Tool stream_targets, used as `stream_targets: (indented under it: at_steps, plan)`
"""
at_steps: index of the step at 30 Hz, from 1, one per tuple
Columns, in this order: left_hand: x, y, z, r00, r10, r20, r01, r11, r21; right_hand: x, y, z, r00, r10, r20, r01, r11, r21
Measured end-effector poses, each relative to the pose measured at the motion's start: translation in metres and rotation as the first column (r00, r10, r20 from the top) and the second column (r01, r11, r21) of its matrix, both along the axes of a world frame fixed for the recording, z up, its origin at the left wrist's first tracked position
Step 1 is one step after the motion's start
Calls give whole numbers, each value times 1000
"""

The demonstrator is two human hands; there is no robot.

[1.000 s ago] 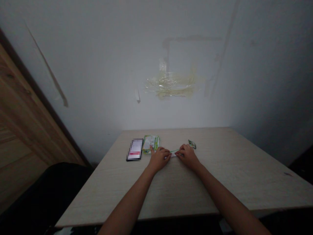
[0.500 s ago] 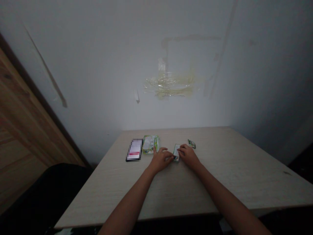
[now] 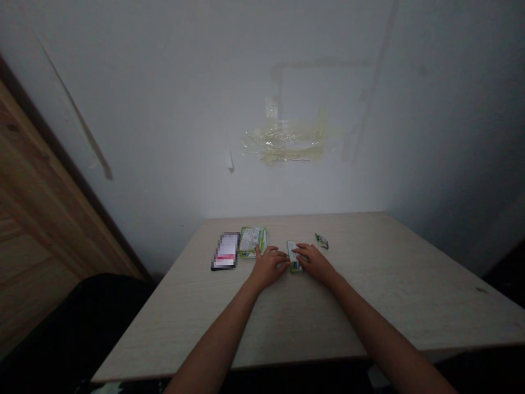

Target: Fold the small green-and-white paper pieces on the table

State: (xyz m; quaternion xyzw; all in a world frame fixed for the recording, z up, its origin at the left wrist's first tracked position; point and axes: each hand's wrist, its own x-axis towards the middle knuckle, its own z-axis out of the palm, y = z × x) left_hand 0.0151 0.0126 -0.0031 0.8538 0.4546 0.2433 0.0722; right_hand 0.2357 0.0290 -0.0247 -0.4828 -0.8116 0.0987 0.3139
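Observation:
A small white and green packet (image 3: 291, 248), narrow and apparently folded, lies flat on the table between my hands. My right hand (image 3: 316, 262) rests on its right side, fingers spread over its surface. At the packet's lower left edge is my left hand (image 3: 269, 268); its fingers are loosely bent and apart, and I cannot tell whether they touch the packet. The left thumb points up near a wider green and white printed wrapper (image 3: 253, 241), which lies flat. Behind my right hand sits a small crumpled green piece of packaging (image 3: 321, 241).
A phone (image 3: 226, 250) with a blurred lit screen lies left of the wider wrapper. The pale wooden table (image 3: 295, 323) meets a grey wall (image 3: 164, 109) bearing old tape (image 3: 287, 142). A black chair-like shape (image 3: 90, 317) and wooden boards (image 3: 41, 191) stand at the left.
The narrow packet has shifted slightly left and now lies flatter. My right fingers have spread out over it, and my left fingertips have drawn back a little from its lower edge.

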Motion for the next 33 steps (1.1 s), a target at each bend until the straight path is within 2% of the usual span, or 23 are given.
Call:
stream_targets:
  at_steps: [7, 11, 18, 25, 33]
  plan:
    - [0, 3, -4, 1000, 26, 14, -26, 999, 24, 0, 1, -5, 999, -24, 30, 21, 995, 97]
    - [-1, 3, -3, 1000, 24, 4, -24, 1000, 12, -2, 2, -6, 999, 6, 45, -12, 991, 136]
    - [1, 0, 2, 999, 37, 1, -37, 999, 0, -3, 0, -3, 993, 26, 117, -38, 995, 97]
    - [0, 1, 0, 999, 49, -16, -48, 999, 16, -4, 0, -3, 991, 41, 127, -58, 990, 131]
    - [0, 2, -1, 999, 45, -16, -45, 999, -9, -5, 0, -5, 993, 30, 116, -43, 992, 115]
